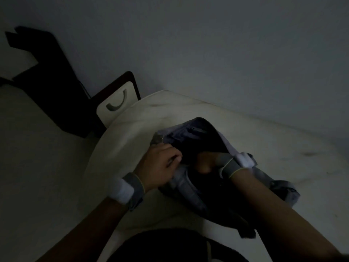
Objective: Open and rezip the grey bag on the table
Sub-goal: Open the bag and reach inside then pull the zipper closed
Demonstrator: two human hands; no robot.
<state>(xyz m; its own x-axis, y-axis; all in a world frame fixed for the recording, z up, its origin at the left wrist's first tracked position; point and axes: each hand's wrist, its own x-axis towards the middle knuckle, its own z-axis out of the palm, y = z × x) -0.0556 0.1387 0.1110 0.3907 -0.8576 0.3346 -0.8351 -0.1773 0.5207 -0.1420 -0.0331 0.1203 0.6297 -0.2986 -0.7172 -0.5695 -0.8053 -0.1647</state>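
Note:
The grey bag (186, 188) lies on a white-covered surface (132, 133) in dim light, its main opening gaping and dark inside. My left hand (160, 165) grips the near left rim of the opening with fingers curled. My right hand (205, 162) is curled at the opening's right side, its fingers partly hidden inside the bag, so its hold is unclear. Both wrists wear grey bands with white blocks. A grey flap (181, 127) of the bag stands up at the far side.
A dark chair (56, 95) with a pale panel stands at the left against the wall. The wall (207, 44) runs close behind the surface. A pale floor (37, 157) lies to the left. Dark clothing shows at the bottom edge.

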